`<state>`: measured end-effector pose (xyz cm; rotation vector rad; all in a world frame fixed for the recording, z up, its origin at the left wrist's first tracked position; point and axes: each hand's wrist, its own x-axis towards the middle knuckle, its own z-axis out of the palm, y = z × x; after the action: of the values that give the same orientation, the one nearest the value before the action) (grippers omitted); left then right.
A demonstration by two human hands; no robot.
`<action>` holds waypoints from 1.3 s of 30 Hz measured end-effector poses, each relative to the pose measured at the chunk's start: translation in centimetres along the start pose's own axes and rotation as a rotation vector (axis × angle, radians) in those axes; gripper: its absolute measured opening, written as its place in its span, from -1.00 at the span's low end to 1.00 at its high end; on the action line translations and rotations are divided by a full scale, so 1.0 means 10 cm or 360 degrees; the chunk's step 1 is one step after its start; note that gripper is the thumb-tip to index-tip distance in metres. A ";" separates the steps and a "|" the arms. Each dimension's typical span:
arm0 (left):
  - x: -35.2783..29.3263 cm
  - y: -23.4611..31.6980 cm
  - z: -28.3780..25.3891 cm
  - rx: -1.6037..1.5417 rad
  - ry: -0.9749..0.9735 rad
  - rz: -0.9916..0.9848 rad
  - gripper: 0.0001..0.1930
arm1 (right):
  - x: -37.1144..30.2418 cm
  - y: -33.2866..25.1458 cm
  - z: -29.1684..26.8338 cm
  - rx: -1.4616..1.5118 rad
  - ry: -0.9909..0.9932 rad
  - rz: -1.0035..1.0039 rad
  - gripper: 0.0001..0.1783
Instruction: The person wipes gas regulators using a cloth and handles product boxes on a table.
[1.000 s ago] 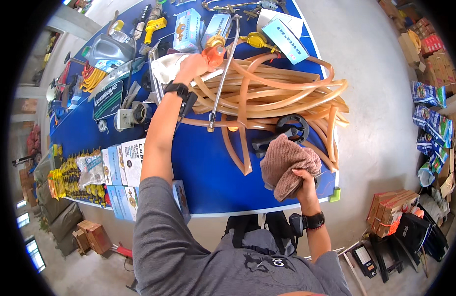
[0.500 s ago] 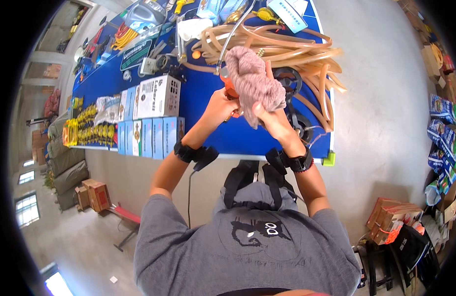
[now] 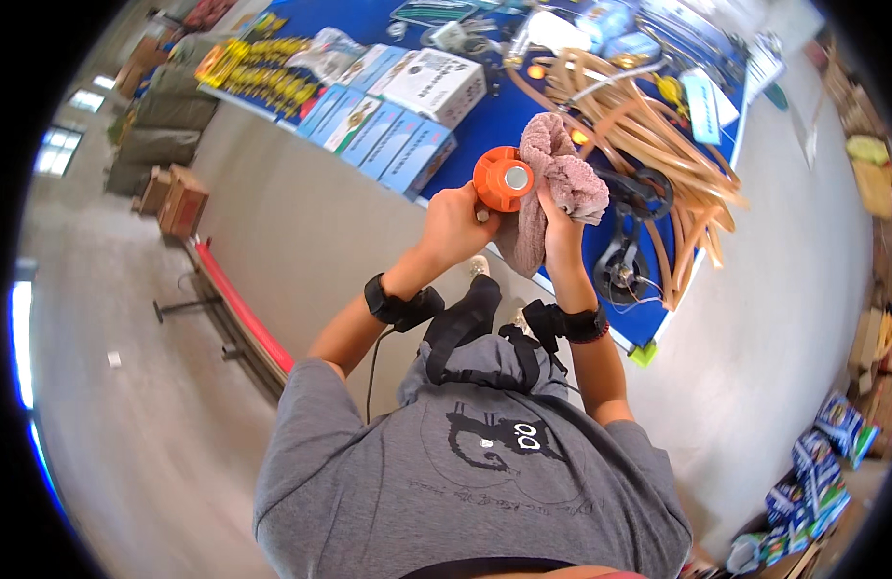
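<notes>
The left hand [image 3: 457, 226] curls its fingers against the orange tool [image 3: 495, 185], at its one o'clock; the fingertips are hidden. The right hand [image 3: 563, 236] presses its thumb into the pink cloth [image 3: 571, 179], touching the tool's three-o'clock side; its other fingers I cannot tell. Hose [image 3: 679, 166] lies toward two o'clock, boxes [image 3: 376, 135] toward ten.

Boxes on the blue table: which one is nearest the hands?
The blue box at the right end of the front row, closest to the left hand; the white box and all others lie farther away.
</notes>
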<state>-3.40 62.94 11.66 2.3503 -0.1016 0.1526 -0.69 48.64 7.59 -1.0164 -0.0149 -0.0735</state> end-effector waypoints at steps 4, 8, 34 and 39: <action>-0.33 -0.11 -0.35 0.0106 0.0226 -0.0095 -0.78 | -0.14 0.04 0.50 -0.0058 -0.0109 -0.0159 -0.67; -0.61 -0.31 -0.66 -0.0302 0.0299 -0.0330 -0.84 | -0.18 0.31 0.84 -0.0006 -0.0198 0.0047 -0.68; -1.32 -2.55 -2.69 -0.2324 -0.0330 -0.1011 -0.84 | -0.43 1.68 3.59 -0.0265 -0.0821 0.0264 -0.69; -1.25 -2.81 -2.81 -0.1508 0.0225 -0.0952 -0.86 | -0.06 1.99 3.22 -0.0630 -0.0716 0.0501 -0.40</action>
<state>-14.69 102.97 9.93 1.3385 0.4932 -0.0304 0.81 86.51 7.64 -1.4016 -0.2585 0.4566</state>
